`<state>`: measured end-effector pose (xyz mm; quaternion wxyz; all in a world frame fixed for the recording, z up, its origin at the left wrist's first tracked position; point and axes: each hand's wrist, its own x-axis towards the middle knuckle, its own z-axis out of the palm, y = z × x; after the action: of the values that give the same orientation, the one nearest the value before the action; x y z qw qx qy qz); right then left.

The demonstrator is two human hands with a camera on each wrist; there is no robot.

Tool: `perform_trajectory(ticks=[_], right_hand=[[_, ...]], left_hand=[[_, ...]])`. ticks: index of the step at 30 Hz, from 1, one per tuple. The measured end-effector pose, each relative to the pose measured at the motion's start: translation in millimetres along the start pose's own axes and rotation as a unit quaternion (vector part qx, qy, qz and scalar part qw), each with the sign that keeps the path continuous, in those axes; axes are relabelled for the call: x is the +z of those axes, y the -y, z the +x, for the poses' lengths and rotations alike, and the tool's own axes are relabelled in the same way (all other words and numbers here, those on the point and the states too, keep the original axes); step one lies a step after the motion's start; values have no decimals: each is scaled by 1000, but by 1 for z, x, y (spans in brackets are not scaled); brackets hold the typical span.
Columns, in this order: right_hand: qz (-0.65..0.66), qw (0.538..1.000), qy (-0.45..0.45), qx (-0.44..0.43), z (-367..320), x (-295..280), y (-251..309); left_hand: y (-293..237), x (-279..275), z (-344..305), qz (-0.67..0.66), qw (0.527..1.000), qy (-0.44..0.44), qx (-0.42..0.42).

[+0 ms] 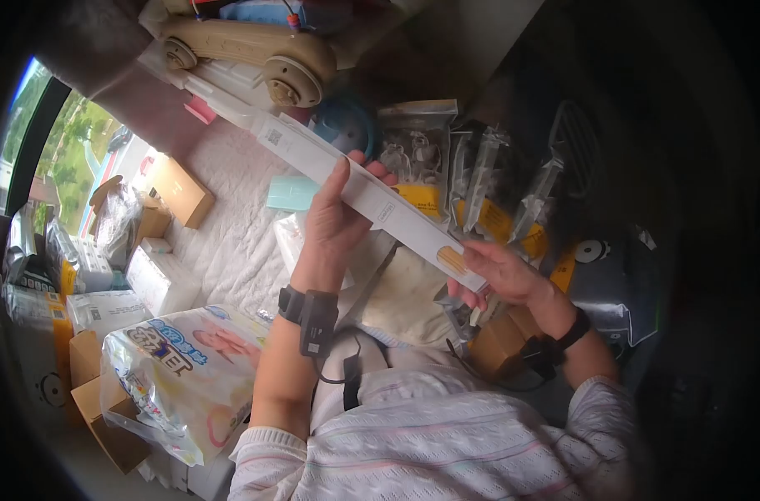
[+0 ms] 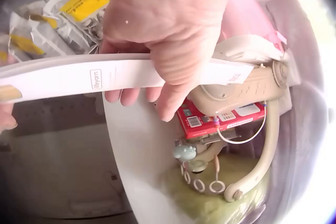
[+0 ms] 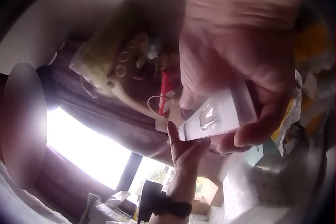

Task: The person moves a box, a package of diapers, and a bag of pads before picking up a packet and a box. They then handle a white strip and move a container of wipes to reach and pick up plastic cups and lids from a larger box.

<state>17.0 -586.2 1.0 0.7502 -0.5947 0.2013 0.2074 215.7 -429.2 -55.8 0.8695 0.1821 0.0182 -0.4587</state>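
Seemingly to support its length, right hand (image 1: 505, 271) pinches the near end of a long white box (image 1: 384, 209); left hand (image 1: 334, 213) grips farther along, thumb one side, fingers the other. Beyond, yellow-labelled packets (image 1: 418, 171) cluster; farther, beige frame (image 1: 238, 48).

bright window (image 1: 83, 138) beside mauve fabric (image 1: 142, 125), pale quilted cover (image 1: 230, 184) nearby

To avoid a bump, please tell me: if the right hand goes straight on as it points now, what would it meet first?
Beyond the white box it holds, the right hand would probably meet the left hand first, farther along that box, though exact depth is unclear.
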Motion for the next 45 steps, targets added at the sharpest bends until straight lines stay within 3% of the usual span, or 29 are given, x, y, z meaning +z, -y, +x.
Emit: perform_trajectory(ticks=[2,4,7,9,11,20,23,28,31,33,36,40,42,43,45], right_hand=[[46,998,2,-31,2,-5,-4],[190,978,-45,-68,13,-7,-16],[289,953,-51,-72,32,7,-27],[312,946,-37,-77,45,16,-32],[347,934,14,-89,53,20,-30],[221,968,90,-80,39,13,-17],[182,970,143,-74,37,11,-12],[81,991,104,-20,31,3,9],[18,995,78,-51,34,7,10],[18,997,45,-56,28,10,20],[-60,997,-24,-49,5,-15,34],[-203,955,-216,24,-37,-75,79],[-284,909,-288,99,-47,-102,105],[-304,898,-306,81,-51,-126,106],[-336,877,-331,90,-47,-170,116]], left_hand=[[-6,1,2,-56,998,-29,15],[-7,7,3,-67,996,-43,27],[0,16,0,-30,999,10,26],[11,26,-5,87,993,77,26],[16,37,-7,112,991,73,27],[15,34,7,126,986,97,49],[14,38,6,160,985,58,33],[16,45,2,164,984,71,11],[19,50,-1,158,986,44,-9],[15,40,4,176,981,75,2],[-18,33,8,390,917,20,82],[-89,19,36,519,754,-155,372],[-124,-5,65,594,642,-177,452],[-136,-4,73,701,522,-226,429],[-156,-22,99,793,363,-229,433]])
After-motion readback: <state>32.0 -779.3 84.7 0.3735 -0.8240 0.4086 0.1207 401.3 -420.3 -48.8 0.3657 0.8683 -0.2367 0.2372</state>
